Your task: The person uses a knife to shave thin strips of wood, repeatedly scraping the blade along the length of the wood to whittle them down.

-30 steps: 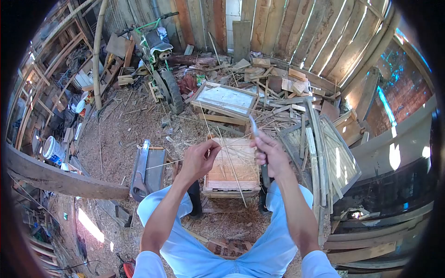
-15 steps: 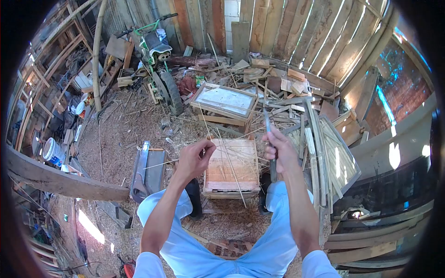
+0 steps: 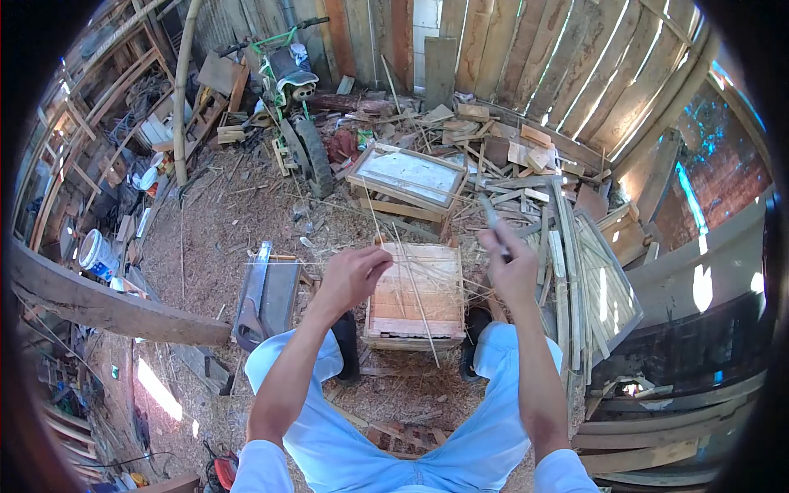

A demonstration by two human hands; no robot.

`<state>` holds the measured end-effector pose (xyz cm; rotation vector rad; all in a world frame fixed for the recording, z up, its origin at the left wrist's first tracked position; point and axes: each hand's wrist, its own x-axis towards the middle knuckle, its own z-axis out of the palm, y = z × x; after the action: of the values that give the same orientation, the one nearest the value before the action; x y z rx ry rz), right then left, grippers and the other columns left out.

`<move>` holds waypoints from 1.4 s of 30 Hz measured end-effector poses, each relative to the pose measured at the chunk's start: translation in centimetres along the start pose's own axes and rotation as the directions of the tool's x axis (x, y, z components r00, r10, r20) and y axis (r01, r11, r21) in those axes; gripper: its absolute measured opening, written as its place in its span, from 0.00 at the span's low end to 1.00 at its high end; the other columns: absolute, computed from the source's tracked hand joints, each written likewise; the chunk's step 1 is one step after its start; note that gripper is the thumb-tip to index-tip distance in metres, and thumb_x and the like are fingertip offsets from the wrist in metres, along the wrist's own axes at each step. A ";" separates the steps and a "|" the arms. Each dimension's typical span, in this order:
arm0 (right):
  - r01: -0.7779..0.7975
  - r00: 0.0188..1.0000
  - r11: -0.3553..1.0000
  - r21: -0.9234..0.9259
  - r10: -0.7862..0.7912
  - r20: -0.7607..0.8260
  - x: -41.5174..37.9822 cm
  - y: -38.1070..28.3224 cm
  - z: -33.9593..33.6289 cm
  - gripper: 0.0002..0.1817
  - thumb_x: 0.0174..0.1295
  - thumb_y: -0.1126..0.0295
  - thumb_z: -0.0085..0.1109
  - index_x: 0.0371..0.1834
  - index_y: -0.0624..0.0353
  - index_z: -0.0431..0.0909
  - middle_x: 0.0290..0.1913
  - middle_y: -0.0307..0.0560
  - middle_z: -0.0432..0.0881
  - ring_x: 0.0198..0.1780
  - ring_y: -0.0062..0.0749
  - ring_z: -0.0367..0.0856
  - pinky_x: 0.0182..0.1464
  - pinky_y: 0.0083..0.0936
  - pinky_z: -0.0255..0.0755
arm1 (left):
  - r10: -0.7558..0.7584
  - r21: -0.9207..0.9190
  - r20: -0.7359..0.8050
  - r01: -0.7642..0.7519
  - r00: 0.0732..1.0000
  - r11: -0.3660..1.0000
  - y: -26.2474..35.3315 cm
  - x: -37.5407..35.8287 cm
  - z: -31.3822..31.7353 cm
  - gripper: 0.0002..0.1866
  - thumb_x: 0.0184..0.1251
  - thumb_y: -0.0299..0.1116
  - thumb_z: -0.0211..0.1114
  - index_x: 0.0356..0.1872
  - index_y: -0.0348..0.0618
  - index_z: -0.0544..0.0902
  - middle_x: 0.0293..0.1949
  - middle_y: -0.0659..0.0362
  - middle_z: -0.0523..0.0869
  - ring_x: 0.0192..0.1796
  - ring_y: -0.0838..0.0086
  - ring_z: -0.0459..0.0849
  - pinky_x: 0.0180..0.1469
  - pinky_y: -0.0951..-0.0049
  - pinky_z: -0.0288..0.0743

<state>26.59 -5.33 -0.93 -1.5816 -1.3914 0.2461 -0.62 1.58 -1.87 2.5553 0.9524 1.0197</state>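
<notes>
My left hand (image 3: 355,281) pinches a thin wooden strip (image 3: 371,207), which rises from the fingers beside the left edge of a low wooden box (image 3: 415,304). Raised to the right of the box, my right hand (image 3: 511,267) is wrapped round the handle of a knife (image 3: 491,212), its blade pointing up and away from me. Several thin strips (image 3: 422,300) lie loosely across the box top, one of them reaching past its front edge. The box stands between my feet.
A handsaw (image 3: 253,304) rests on a dark case at the left. Behind the box is a framed panel (image 3: 408,174), near a motorbike (image 3: 300,123). Scrap wood (image 3: 526,152) is piled at the back right. A beam (image 3: 115,304) crosses the left side, and a white bucket (image 3: 97,253) stands beyond it.
The view has shifted slightly. My right hand has turned and moved a little to the right with the knife. My left hand keeps its pinch, slightly farther right in view.
</notes>
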 end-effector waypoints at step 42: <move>0.149 0.956 0.929 -0.338 -0.048 0.289 -1.7 4.5 -0.9 0.03 0.51 0.72 0.64 0.29 0.56 0.84 0.31 0.50 0.83 0.36 0.50 0.81 0.38 0.40 0.73 | -0.438 0.034 -0.285 0.466 0.852 0.884 -9.5 -4.2 -8.3 0.05 0.57 0.30 0.66 0.35 0.45 0.84 0.35 0.58 0.83 0.41 0.63 0.80 0.48 0.60 0.67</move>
<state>29.55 -6.67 -4.62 -1.8159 -1.8100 0.1619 -13.19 5.91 -2.10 2.1244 1.6248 1.2066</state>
